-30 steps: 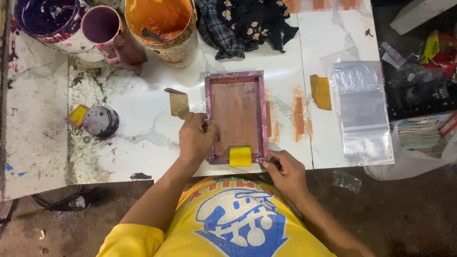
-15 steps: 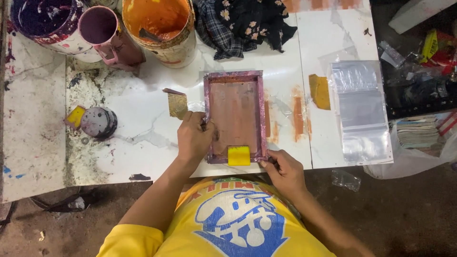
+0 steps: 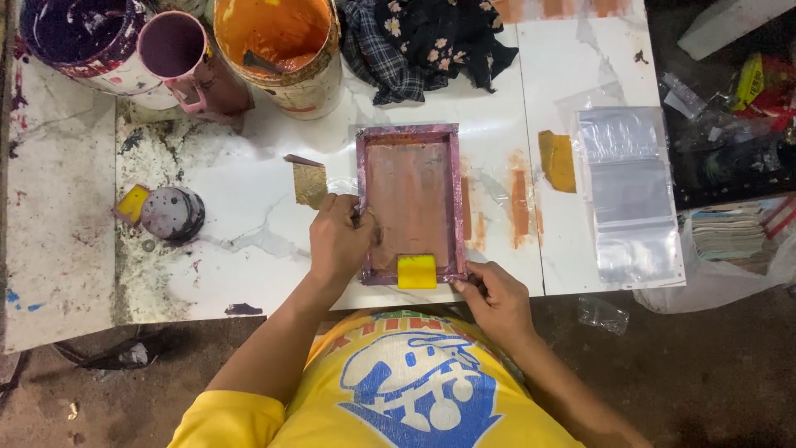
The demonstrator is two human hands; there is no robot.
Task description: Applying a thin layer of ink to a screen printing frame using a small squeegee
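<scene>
A small purple-framed printing screen (image 3: 412, 199) lies flat on the white table (image 3: 249, 249). A yellow squeegee (image 3: 416, 271) rests at its near end, untouched. My left hand (image 3: 338, 241) presses down on the frame's left rail. My right hand (image 3: 491, 297) pinches the frame's near right corner at the table edge. A clear plastic bag shows partly from under the screen.
An orange paint bucket (image 3: 282, 50), a purple bucket (image 3: 79, 37) and a pink mug (image 3: 186, 62) stand at the back left. A dark cloth (image 3: 431, 41) lies behind the screen. Clear plastic bags (image 3: 626, 191) are stacked at the right. A small round tin (image 3: 170, 213) sits left.
My right hand has moved slightly left and up to the frame's near right corner. My left hand and the screen have stayed in place.
</scene>
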